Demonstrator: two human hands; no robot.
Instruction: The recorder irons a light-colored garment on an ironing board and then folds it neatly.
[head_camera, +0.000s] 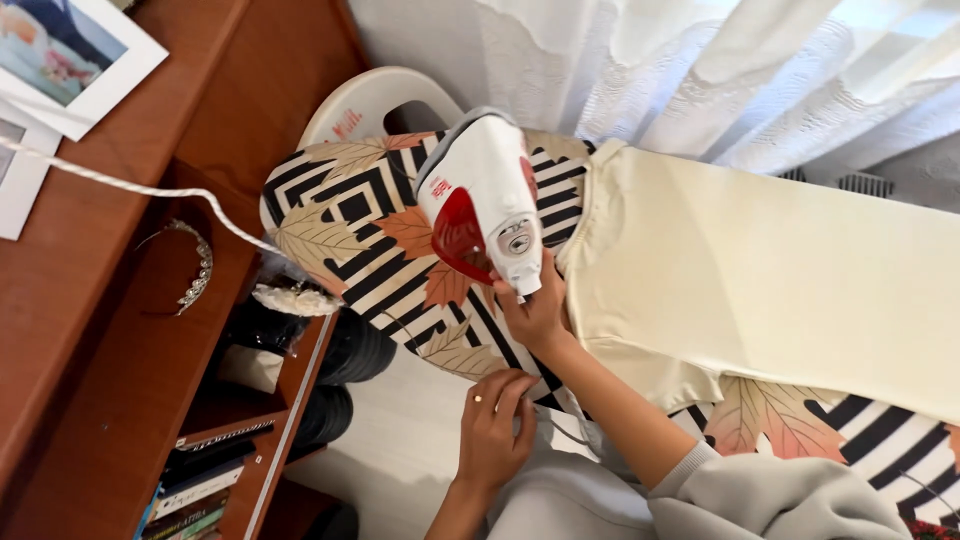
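Where the ironing board (340, 215) runs from the upper left toward the lower right under its cover of black-and-white stripes and orange leaves, a cream garment (740, 280) lies spread flat over its right-hand stretch, the neckline end turned toward the board's rounded nose. Standing on that nose, just left of the garment and clear of its edge, is the white and red iron (485, 200), set on its heel with the long axis running away from the person, the pointed tip toward the curtain (700, 70) and the handle end nearest the body. The iron lies up and slightly left of both hands. The right hand (538, 315) is the nearer one: it reaches up across the board from a grey sleeve (780, 495) and its fingers close about the lower handle end, touching the iron. The left hand (492, 425) sits lower, at the board's near edge, fingers curled and pinching the rim of the cover or something thin there; exactly what it grips cannot be told. The iron's white cord (130, 187) trails off leftward over the wooden shelf unit (110, 330), where a small tiara (192, 268) rests.
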